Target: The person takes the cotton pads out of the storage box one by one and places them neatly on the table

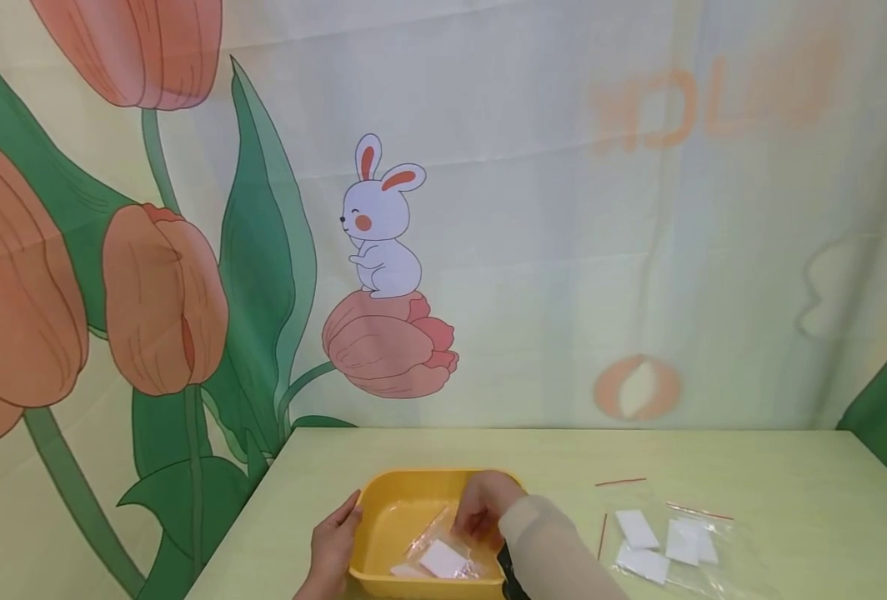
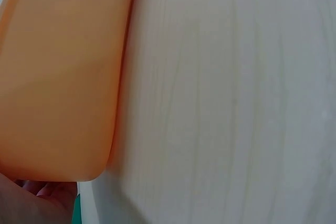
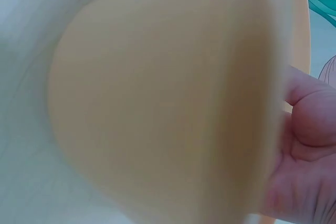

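Note:
A yellow plastic tub (image 1: 413, 477) sits near the front of the table. My left hand (image 1: 333, 542) grips its left side, with fingers at the rim; in the left wrist view, part of that hand (image 2: 44, 198) shows behind the tub's end. My right hand (image 1: 484, 504) reaches down inside the tub, fingers bent toward the clear zip bags. Whether the fingertips pinch a bag is hidden. A clear bag with a white card (image 1: 443, 559) lies in the tub beside that hand. In the right wrist view, the blurred tub wall (image 3: 157, 98) covers part of the right hand (image 3: 307, 156).
Several clear zip bags with red seal strips and white cards (image 1: 637, 530) lie on the table (image 1: 804, 492) to the right of the tub. Behind the table hangs a cloth (image 1: 518, 250) printed with tulips and a rabbit. A black strap (image 1: 513, 577) shows at the right wrist.

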Tool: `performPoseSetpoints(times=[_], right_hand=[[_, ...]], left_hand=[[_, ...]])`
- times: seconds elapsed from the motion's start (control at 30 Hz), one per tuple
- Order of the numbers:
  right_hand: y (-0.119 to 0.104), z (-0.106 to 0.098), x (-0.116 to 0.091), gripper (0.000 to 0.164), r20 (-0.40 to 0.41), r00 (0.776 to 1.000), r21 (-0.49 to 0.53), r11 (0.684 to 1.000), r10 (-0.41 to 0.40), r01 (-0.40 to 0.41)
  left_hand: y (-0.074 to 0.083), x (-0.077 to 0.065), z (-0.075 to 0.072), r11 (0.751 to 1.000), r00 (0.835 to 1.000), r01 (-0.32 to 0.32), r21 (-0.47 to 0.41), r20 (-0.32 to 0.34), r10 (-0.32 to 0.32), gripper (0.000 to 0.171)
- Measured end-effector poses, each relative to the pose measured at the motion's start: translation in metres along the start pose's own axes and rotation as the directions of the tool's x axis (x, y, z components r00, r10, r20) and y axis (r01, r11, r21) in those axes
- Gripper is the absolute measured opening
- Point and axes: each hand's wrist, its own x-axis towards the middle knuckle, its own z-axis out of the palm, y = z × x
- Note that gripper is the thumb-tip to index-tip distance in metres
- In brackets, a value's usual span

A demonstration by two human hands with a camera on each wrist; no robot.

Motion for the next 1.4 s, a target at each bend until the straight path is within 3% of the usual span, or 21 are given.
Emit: performPoseSetpoints(times=[0.2, 0.4, 0.6, 0.8, 1.1, 1.4], right_hand=[[0.000, -0.002, 0.004, 0.016, 0.010, 0.999, -0.038, 0.998, -0.051, 0.052], [-0.001, -0.001, 0.005, 0.010, -0.009, 0.996, 0.044, 0.995, -0.087, 0.087], [-0.006, 0.000, -0.004, 0.008, -0.064, 0.972, -0.001, 0.974, -0.227, 0.228], [-0.006, -0.003, -0.012, 0.008, -0.059, 0.948, -0.051, 0.949, -0.313, 0.310], [-0.008, -0.019, -0.019, 0.006, -0.113, 0.944, 0.018, 0.949, -0.310, 0.314], [-0.013, -0.033, -0.026, 0.006, -0.092, 0.934, 0.026, 0.936, -0.346, 0.350]], left_hand=[[0.001, 0.000, 0.000, 1.000, 1.000, 0.001, 0.000, -0.003, -0.001, 0.045], [0.000, 0.001, 0.000, 1.000, 1.000, 0.001, 0.004, -0.003, -0.001, 0.044], [0.000, 0.000, 0.000, 1.000, 1.000, -0.006, -0.016, 0.004, 0.006, 0.045], [0.000, -0.001, 0.000, 1.000, 1.000, -0.004, -0.015, 0.002, 0.005, 0.045], [-0.001, 0.000, -0.002, 1.000, 1.000, -0.013, -0.007, 0.011, 0.013, 0.045], [-0.001, 0.000, -0.002, 1.000, 1.000, -0.027, -0.006, 0.011, 0.027, 0.045]])
